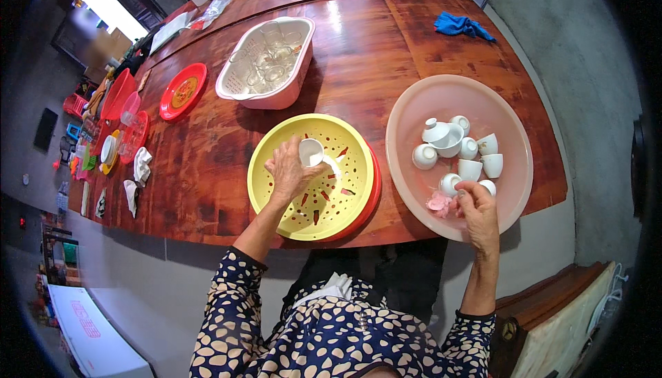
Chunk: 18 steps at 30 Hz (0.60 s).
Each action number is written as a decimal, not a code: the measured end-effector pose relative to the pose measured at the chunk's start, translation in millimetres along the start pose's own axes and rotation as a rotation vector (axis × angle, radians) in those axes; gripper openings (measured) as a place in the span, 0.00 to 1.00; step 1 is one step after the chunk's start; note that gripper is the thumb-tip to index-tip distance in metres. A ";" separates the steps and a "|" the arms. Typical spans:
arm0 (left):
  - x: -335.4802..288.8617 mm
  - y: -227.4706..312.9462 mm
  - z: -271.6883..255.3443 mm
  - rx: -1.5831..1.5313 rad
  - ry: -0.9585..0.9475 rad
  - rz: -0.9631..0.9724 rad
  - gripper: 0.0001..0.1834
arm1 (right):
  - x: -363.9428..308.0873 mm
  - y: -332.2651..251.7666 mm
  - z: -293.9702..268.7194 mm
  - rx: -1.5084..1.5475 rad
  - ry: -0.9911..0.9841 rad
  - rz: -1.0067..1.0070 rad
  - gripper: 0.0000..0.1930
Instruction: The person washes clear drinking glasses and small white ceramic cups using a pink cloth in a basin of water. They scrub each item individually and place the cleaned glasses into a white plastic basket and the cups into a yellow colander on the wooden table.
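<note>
My left hand [293,171] grips a small white cup [311,152], its mouth turned up, over a yellow colander [276,223] with cut-out holes. A white curved shape lies beside the cup, too unclear to name. Under the colander shows the rim of a red basin [374,195]. My right hand [479,212] is inside a large pale pink basin [410,112], fingers curled on a crumpled pink scrubber [439,203]. Several white cups [470,170] lie in that basin near my fingertips, with a white lidded bowl [449,141] behind them.
A pink-and-white basket [295,88] of drinking glasses stands beyond the colander. A red plate [184,92] lies to its left. Crumpled white cloths [141,164] and red containers [120,95] sit at the table's left; a blue cloth [463,26] lies far right.
</note>
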State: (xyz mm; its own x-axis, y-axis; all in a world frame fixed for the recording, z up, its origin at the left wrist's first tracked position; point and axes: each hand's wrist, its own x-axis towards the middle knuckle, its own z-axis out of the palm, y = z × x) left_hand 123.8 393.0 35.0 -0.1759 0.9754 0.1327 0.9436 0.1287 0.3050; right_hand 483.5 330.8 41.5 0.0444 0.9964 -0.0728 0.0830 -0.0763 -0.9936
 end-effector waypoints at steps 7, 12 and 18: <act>5.1 -32.4 38.6 -0.017 0.023 -0.078 0.50 | 2.3 -22.7 -2.5 -0.872 -0.241 -0.231 0.11; -14.1 14.3 -3.4 0.031 0.164 -0.038 0.55 | 23.2 2.6 -3.7 -0.788 -0.486 -0.281 0.09; -27.1 97.6 -20.6 -0.229 0.253 0.549 0.26 | 47.1 3.7 -14.5 -1.096 -0.749 -0.086 0.08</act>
State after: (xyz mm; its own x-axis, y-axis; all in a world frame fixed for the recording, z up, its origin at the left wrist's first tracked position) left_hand 214.9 375.4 80.7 0.2284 0.8123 0.5366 0.8360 -0.4461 0.3196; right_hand 500.4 377.0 35.6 -0.5274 0.7527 -0.3941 0.8271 0.3489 -0.4406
